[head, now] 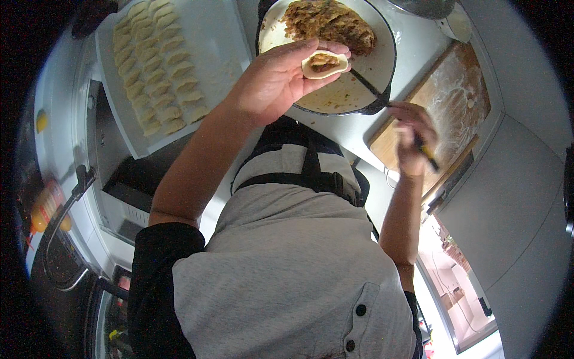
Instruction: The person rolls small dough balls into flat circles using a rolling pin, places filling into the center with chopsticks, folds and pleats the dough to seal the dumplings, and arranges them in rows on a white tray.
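Observation:
On the fingers of my left hand (282, 76) rests a round dumpling wrapper (334, 71) with a spoonful of filling (322, 62) in its middle, its edges slightly raised. My right hand (415, 134), a little blurred, grips a dark-handled utensil (367, 84); its shaft crosses the pan's rim and its far end is hidden behind my left hand. Below both hands is a wide pan (345, 101) with a pale inside and a dark rim. A mound of minced filling (329, 22) lies at the pan's far side.
To the left, a white tray (215, 40) holds several rows of folded dumplings (159, 74). A floured wooden board (453, 98) lies at the right. Part of a metal bowl (426, 5) shows at the top. A sink (121, 179) and a curved faucet (54, 238) are at the left.

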Tool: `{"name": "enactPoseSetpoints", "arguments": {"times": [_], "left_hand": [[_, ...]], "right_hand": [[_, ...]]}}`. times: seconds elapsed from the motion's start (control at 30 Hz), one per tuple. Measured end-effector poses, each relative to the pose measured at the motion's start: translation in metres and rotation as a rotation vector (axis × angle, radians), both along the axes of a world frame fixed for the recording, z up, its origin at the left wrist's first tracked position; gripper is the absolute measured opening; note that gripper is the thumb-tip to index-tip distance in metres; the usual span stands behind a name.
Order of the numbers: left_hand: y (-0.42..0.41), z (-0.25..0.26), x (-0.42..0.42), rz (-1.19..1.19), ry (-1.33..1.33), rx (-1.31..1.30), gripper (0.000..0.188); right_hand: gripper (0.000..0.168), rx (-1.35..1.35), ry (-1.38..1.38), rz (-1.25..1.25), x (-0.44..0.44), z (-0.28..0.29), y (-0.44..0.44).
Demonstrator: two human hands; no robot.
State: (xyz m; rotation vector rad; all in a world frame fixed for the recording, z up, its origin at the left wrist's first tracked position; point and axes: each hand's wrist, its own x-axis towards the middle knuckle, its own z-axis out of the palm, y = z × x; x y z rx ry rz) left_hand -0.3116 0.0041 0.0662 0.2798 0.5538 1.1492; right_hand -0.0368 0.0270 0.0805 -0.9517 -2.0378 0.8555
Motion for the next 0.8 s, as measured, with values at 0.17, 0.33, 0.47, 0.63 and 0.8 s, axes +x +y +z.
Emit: {"name": "enactPoseSetpoints", "arguments": {"times": [0.17, 0.33, 0.47, 0.63, 0.8], "left_hand": [[-0.001, 0.004, 0.01, -0.038, -0.15, -0.07, 0.047], [-0.007, 0.002, 0.015, -0.068, -0.142, -0.052, 0.049], [-0.008, 0.001, 0.023, -0.132, -0.143, -0.019, 0.049], [-0.009, 0.013, 0.032, -0.224, -0.154, -0.022, 0.051], [-0.012, 0.013, 0.034, -0.253, 0.052, 0.106, 0.046]], "right_hand": [[0.037, 0.086, -0.295, 0.142, -0.031, -0.013, -0.014], [0.041, 0.116, -0.536, 0.132, -0.019, 0.014, -0.009], [0.036, 0.166, -0.386, 0.033, -0.021, 0.029, -0.006], [0.028, 0.284, -0.243, 0.032, -0.049, 0.031, -0.003], [0.021, 0.279, -0.238, 0.007, -0.049, 0.025, -0.001]]}}
